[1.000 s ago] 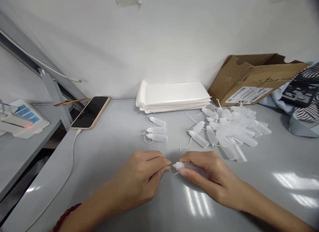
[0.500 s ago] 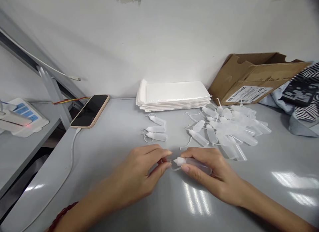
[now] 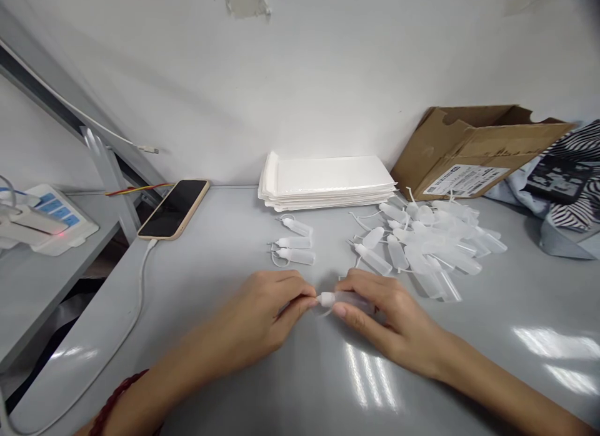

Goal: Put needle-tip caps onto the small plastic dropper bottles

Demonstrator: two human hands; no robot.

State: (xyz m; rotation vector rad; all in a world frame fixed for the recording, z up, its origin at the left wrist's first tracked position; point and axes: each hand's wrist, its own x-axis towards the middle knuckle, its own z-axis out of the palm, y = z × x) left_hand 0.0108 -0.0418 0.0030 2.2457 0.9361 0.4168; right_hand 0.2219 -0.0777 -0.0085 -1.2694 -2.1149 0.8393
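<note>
My right hand (image 3: 389, 311) is wrapped round a translucent needle-tip squeeze bottle (image 3: 349, 300), which lies level and points left. Thumb and fingertips of my left hand (image 3: 281, 311) pinch together at the bottle's tip, on its small cap, which they mostly hide. A thin strap loops below the white collar. Beyond my left hand, three similar bottles (image 3: 296, 256) lie in a short column. Past my right hand is a loose pile of such bottles (image 3: 440, 239), with straps sticking out.
White padded envelopes (image 3: 332, 177) are stacked against the wall. An open cardboard box (image 3: 469, 152) stands at the back right beside folded cloth (image 3: 562, 192). A phone (image 3: 174, 210) with a white cable (image 3: 135, 317) lies at left on the grey table (image 3: 210, 255).
My right hand has brought the bottle slightly left, so its needle tip now meets my left fingertips. The gap between left fingers and bottle has closed.
</note>
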